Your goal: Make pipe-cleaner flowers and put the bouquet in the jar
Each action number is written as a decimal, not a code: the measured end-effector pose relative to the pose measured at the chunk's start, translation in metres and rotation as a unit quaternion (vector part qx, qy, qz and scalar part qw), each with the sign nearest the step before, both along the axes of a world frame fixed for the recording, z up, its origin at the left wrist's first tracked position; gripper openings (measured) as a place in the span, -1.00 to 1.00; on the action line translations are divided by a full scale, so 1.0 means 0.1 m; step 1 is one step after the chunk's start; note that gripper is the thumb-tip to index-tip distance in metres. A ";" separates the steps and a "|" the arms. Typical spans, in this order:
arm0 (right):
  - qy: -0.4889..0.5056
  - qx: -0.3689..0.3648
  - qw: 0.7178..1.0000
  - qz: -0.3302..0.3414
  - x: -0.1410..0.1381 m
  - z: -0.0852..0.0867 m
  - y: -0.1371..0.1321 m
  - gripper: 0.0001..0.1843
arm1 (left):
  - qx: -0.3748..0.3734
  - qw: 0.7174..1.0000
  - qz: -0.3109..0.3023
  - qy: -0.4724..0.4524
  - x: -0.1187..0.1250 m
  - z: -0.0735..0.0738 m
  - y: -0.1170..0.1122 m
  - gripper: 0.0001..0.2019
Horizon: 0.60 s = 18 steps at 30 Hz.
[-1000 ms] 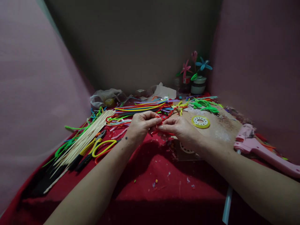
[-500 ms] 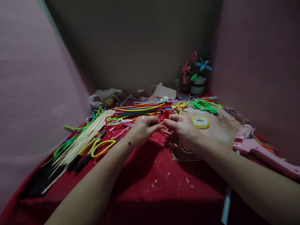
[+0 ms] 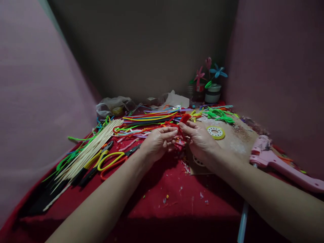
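A fuzzy red pipe cleaner (image 3: 185, 118) is bent into a loop or petal shape above my right hand (image 3: 201, 138). That hand is closed, its thumb and forefinger pinching the base of the shape. My left hand (image 3: 160, 140) is closed just to the left, thumb against fingers, at a thin red strand of the pipe cleaner; its exact hold is partly hidden. Both hands are above the red cloth (image 3: 162, 192), fingertips nearly touching. Behind them lies a bundle of coloured pipe cleaners (image 3: 149, 116).
Wooden skewers (image 3: 88, 152), pliers (image 3: 97, 163) and scissors (image 3: 113, 162) lie at left. At right are cardboard (image 3: 240, 135), a yellow ring (image 3: 215, 132), green pipe cleaners (image 3: 219, 114) and a pink glue gun (image 3: 275, 160). Pipe-cleaner flowers (image 3: 217, 71) stand in a pot (image 3: 212, 93) behind.
The red shape has tilted from upright to leaning right. My left hand has turned, with its lower fingers now showing, and more red strand is visible between the hands.
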State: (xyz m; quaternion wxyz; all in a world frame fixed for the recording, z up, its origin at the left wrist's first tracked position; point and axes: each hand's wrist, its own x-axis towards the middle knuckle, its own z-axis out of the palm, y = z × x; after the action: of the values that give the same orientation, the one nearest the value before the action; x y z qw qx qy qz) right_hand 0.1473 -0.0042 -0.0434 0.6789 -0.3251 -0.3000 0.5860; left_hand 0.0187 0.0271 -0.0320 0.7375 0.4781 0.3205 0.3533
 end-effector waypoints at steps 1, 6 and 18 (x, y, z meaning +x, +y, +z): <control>0.006 0.000 1.000 0.011 0.00 -0.01 -0.01 -0.72 | -0.013 1.000 -0.021 -0.020 0.03 -0.02 -0.02 -0.79; -0.017 -0.001 0.999 0.043 0.00 -0.04 -0.02 -0.72 | -0.004 0.998 -0.062 -0.022 0.06 -0.05 -0.05 -0.83; -0.160 0.034 0.987 -0.010 0.02 -0.09 0.02 -0.78 | 0.117 0.986 -0.013 0.119 0.05 -0.03 -0.07 -0.77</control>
State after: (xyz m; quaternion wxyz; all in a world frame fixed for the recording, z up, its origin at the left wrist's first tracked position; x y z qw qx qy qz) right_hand 0.1493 -0.0023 -0.0529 0.6391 -0.3941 -0.4210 0.5090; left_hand 0.0240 0.0203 -0.0346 0.6377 0.6037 0.3563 0.3192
